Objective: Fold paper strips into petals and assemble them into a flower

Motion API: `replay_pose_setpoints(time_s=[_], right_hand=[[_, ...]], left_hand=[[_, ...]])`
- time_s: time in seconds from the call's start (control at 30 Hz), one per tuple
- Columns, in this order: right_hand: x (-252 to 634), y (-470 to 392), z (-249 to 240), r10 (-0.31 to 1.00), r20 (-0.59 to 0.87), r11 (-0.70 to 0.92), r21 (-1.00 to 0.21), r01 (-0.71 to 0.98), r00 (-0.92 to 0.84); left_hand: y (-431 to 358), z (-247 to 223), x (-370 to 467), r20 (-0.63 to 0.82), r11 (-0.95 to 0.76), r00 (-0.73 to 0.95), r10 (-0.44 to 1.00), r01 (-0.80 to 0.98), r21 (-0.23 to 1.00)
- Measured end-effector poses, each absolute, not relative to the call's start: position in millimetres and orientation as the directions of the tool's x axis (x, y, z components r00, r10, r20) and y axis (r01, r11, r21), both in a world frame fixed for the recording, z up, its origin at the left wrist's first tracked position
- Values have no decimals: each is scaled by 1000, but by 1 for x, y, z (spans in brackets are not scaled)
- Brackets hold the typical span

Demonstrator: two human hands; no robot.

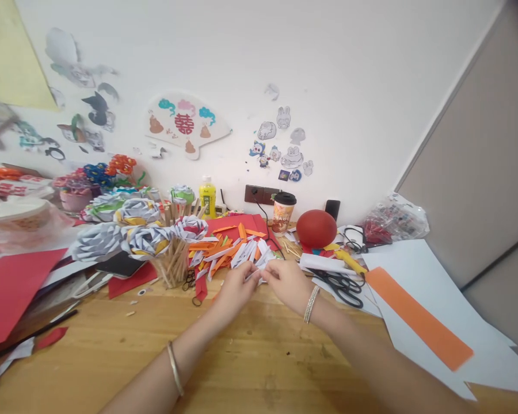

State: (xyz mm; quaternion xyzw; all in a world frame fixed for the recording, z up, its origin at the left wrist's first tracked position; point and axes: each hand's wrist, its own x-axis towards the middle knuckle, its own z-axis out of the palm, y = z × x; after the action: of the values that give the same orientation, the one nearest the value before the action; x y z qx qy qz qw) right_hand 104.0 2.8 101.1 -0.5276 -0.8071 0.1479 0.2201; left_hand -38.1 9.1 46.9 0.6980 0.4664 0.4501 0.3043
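My left hand (242,282) and my right hand (287,280) meet over the wooden table, fingertips pinched together on a small piece of white paper (260,273). Most of that piece is hidden by the fingers. Just beyond them lies a heap of folded paper strips (224,253), orange and white with a little green. Red paper (254,223) lies under and behind the heap. To the right of my right hand are black-handled scissors (343,287), resting on white paper.
Left stand paper roses (145,238) on bundled sticks (172,264), with a black phone (120,264) beside them. At the back are a yellow bottle (208,197), a lidded cup (284,213) and a red balloon (316,229). An orange strip (418,316) lies on white sheets at right.
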Motion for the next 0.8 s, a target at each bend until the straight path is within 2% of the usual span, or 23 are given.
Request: replay_pose_setpoints(time_s=[0.07,0.17,0.37,0.5,0.67,0.8], right_hand=[[110,3,87,910,259,415,-593,690,-325],[115,3,76,894,307,445,-684,577,-325],[119,1,68,850,374,521,-701,487,-370],[120,0,64,852,390,521,-705,481,-350],[122,1,60,869,351,469,-806,360,-349],[131,4,53,886,190,319,-912,259,-423]], left_hand=[[11,43,-37,313,-354,179,933,289,890],[12,41,-35,263,-301,229,937,155,941],[8,49,-32,198,-192,310,930,-51,980],[6,50,-30,163,-132,324,932,-116,984],[7,48,-29,163,-133,281,946,-125,983],[5,51,-30,181,-166,307,934,-75,983]])
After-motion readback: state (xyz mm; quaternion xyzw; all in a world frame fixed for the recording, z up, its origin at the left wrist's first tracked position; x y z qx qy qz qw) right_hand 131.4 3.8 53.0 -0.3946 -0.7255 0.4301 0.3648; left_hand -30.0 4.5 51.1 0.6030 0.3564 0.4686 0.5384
